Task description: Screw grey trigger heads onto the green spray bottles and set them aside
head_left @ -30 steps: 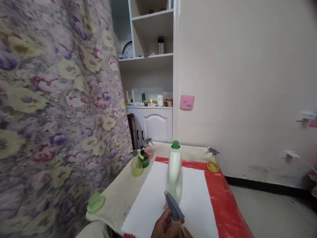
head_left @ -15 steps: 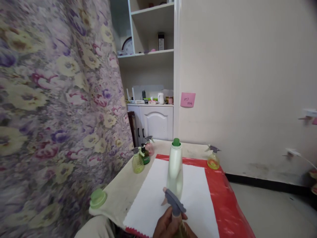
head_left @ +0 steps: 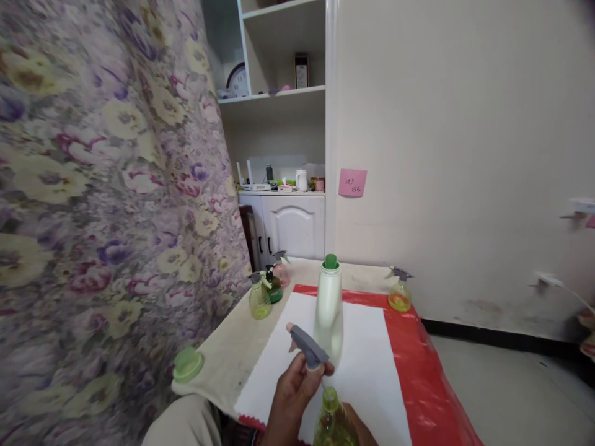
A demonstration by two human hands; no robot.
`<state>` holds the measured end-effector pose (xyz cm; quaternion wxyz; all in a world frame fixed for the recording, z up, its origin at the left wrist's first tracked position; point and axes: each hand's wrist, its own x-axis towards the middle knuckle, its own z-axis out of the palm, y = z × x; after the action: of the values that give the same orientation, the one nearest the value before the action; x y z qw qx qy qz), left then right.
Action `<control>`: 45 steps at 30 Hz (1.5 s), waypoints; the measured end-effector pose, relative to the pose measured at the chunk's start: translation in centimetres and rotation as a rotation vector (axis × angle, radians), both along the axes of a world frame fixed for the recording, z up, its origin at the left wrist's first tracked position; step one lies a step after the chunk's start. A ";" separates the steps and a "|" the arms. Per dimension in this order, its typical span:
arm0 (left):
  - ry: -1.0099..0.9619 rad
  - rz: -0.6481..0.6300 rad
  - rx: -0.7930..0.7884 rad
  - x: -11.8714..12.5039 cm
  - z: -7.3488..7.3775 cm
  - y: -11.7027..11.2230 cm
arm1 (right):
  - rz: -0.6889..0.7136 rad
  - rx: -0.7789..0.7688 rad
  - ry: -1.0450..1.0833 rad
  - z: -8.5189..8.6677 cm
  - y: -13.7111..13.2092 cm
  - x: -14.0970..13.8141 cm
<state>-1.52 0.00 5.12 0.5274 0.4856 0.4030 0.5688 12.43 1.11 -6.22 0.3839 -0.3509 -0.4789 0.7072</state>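
Note:
My left hand [head_left: 290, 396] grips a grey trigger spray head [head_left: 307, 345] with a pinkish nozzle, held tilted above a small yellow-green clear bottle [head_left: 331, 427]. A thin pale tube runs down from the spray head to the bottle's open neck. My right hand [head_left: 359, 426], partly hidden behind the bottle, is closed around its side. Just beyond stands a tall pale green jug [head_left: 328, 310] with a green pouring spout and no cap. It is upright on a white sheet [head_left: 367, 365].
A pale green cap [head_left: 188, 364] lies at the table's left corner. A yellow-green spray bottle [head_left: 259, 301], a dark green pump bottle [head_left: 274, 288] and a pink spray bottle [head_left: 281, 272] stand back left. Another spray bottle [head_left: 400, 296] stands on red plastic [head_left: 413, 371] at right.
My left hand has lifted the spray head up and left, off the small bottle's neck. The neck and tube now show. The view has shifted slightly.

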 end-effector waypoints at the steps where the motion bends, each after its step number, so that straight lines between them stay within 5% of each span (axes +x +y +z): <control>1: -0.012 -0.005 0.001 -0.2 0.4 0.0 | -0.002 -0.001 0.001 -0.1 0.0 -0.1; 8: 0.006 0.060 0.090 -0.8 1.9 0.2 | -0.064 -0.006 -0.006 -0.7 -0.7 0.4; 19: 0.056 -0.028 0.088 -0.6 2.1 -0.6 | -0.158 0.085 -0.121 -2.5 0.0 -0.1; 32: 0.010 -0.089 0.090 -1.1 1.6 -0.9 | -0.123 0.157 -0.082 -0.2 -0.5 0.5; 45: -0.312 0.132 0.171 -5.7 4.2 0.5 | -0.124 0.195 -0.119 -0.6 -1.7 1.1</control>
<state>-7.21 0.46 9.36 0.5017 0.4071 0.2974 0.7029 13.55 -0.59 -6.77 0.4300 -0.3821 -0.5450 0.6100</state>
